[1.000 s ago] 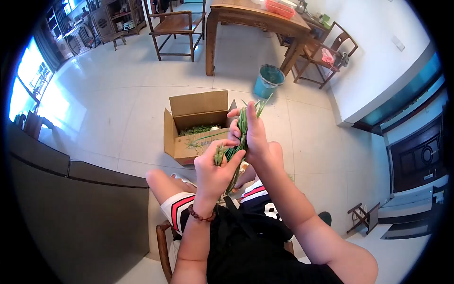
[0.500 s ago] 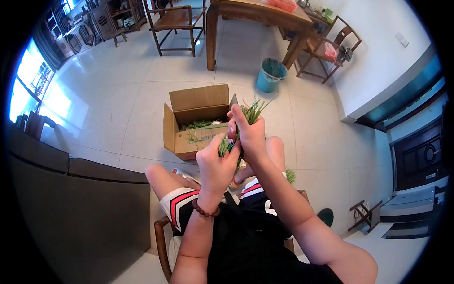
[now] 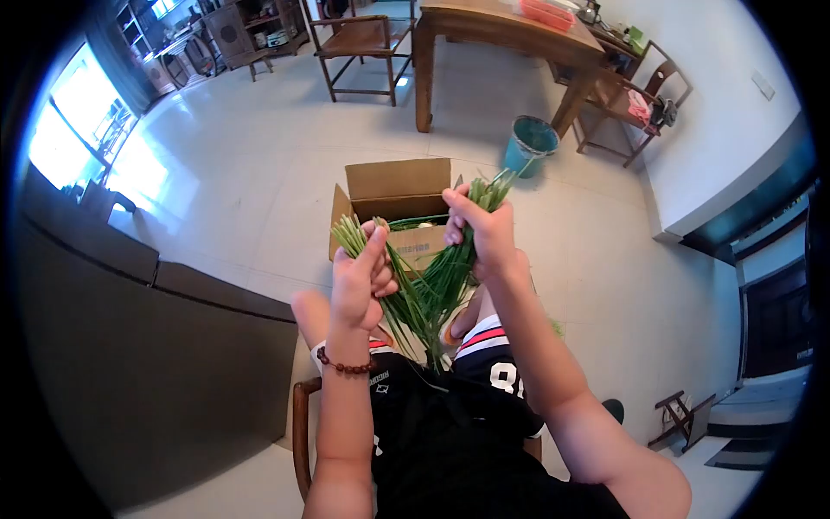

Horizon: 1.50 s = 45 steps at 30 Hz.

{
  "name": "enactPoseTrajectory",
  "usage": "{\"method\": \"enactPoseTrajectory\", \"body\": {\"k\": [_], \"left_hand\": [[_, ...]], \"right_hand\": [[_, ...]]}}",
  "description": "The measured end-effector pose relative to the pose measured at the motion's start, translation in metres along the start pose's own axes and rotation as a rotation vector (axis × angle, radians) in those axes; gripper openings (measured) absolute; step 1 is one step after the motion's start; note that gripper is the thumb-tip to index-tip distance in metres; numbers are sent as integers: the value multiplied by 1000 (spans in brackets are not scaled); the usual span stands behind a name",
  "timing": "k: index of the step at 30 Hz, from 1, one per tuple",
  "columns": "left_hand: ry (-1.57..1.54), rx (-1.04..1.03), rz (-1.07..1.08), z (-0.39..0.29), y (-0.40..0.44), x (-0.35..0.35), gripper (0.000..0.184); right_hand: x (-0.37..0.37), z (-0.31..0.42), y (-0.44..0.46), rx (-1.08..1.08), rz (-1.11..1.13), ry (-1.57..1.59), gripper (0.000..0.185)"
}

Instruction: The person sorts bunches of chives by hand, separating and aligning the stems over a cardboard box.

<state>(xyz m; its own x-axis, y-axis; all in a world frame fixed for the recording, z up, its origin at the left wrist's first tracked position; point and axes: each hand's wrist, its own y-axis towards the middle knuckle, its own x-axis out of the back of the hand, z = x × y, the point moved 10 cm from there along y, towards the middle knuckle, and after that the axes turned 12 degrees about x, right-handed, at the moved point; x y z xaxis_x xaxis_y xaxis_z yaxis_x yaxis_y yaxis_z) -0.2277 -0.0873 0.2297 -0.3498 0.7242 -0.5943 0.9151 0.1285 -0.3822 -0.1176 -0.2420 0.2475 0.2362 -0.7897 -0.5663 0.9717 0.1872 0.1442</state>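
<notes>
1. Left hand (image 3: 359,278): fingers closed on the left bunch, thumb uppermost; beaded bracelet (image 3: 346,367) at the wrist.
2. Right hand (image 3: 493,232): clamped on the right bunch, thumb across its front.
3. Left bunch (image 3: 351,235): long green stalks, pale ends standing out above the left hand, dark leaves trailing down toward the lap.
4. Right bunch (image 3: 451,275): same kind, apparently fuller; pale ends above the right hand, leaves slanting down to meet those of the left bunch over the lap. Whether they are tangled there cannot be told.
5. Carton (image 3: 398,178): open, on the floor (image 3: 251,190) beyond the knees, short of the bench's near edge; back flap upright. More greens (image 3: 415,220) inside, partly hidden.
6. Bucket (image 3: 522,157): blue, on the floor, just before the leg at the bench's near right corner.
7. Bench (image 3: 510,41): wooden; red basket (image 3: 548,14) by its right edge.
8. Step in hand, as judged: holding the two bunches apart at the pale ends, leaves converging below.
9. Next move, as judged: calls for both grips to stay firm and a gentle draw, lest the thin leaves snag where they meet.
</notes>
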Motion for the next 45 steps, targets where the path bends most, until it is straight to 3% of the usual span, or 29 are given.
{"method": "enactPoseTrajectory", "body": {"k": [6,10,17,25,36,45], "left_hand": [[13,-25,46,-14,-6,2,22],[-29,-39,65,-14,-8,-9,16],[-3,-87,44,-17,-12,-24,16],[-21,-95,-16,-8,-8,-27,15],[48,-70,64,-8,-2,-29,18],[73,-35,-5,-16,82,13,20]], "right_hand": [[-10,17,-9,26,203,-181,12],[-41,29,-31,20,409,-431,13],[-65,39,-38,73,498,-483,15],[-71,38,-37,98,458,-443,13],[-55,18,-26,26,374,-393,8],[-48,-43,34,-11,357,-491,12]]}}
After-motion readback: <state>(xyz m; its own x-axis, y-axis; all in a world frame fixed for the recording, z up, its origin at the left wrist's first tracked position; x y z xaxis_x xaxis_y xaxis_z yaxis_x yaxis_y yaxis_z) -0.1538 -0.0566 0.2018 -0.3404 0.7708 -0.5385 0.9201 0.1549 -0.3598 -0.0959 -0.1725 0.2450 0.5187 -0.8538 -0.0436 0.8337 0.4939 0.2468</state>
